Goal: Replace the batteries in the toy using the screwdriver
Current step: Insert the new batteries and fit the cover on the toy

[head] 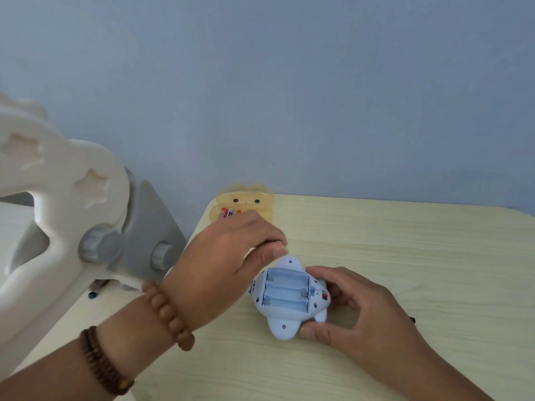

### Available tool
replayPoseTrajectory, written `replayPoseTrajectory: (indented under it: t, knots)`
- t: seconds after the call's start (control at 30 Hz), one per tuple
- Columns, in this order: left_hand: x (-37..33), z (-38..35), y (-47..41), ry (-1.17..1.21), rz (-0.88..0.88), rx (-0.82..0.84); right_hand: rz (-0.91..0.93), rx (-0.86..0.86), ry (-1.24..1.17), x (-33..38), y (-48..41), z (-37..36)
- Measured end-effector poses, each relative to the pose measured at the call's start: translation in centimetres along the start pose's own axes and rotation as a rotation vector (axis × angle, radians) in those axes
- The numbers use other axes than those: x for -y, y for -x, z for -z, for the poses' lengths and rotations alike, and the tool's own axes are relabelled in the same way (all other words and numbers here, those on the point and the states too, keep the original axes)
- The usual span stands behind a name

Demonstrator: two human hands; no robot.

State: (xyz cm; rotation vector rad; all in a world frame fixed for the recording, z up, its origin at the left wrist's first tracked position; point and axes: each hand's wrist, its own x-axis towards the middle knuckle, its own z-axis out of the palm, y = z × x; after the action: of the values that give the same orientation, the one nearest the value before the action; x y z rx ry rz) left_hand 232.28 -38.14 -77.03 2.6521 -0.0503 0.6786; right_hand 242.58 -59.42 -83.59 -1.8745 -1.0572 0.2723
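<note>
We see a toy [286, 296] of smooth, pale blue plastic on a matt, wood-grain worktop [405, 250]. The tray [246, 198] behind looks like translucent amber plastic, and our bracelet beads [169, 314] look wooden.

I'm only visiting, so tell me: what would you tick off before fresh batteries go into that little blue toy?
1. Battery compartment of the pale blue plastic toy uncovered, three slots empty: ok.
2. Right hand grips the toy on the pale wooden table: ok.
3. Batteries waiting in the translucent yellow animal-face tray: ok.
4. Left hand, fingertips pinched together, holds a battery: cannot tell.
5. Polarity direction of each slot: cannot tell.
</note>
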Motion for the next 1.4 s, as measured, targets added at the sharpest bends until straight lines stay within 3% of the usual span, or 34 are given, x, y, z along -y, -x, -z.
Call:
replayPoseTrajectory:
  t: [0.17,0.5,0.67,0.97,1.23,1.4]
  knots:
    - [-0.5,-2.0,0.2,0.162,0.028,-0.018,-0.006,-0.008,0.009,-0.2,0.0,0.0]
    - [-0.6,-3.6,0.6,0.238,0.092,0.021,-0.014,0.003,0.001,-0.1,-0.1,0.0]
    - [-1.1,-4.0,0.5,0.32,0.205,-0.034,-0.018,-0.004,0.003,-0.2,0.1,-0.1]
    - [-1.2,-4.7,0.1,0.497,0.356,0.015,-0.01,-0.001,-0.05,-0.3,0.1,0.1]
    - [-1.1,-4.5,0.1,0.349,0.357,0.095,-0.01,-0.004,-0.063,0.0,0.0,0.2]
    - [-1.2,-4.2,0.1,0.392,0.371,0.099,-0.04,-0.017,-0.063,0.1,0.1,0.1]
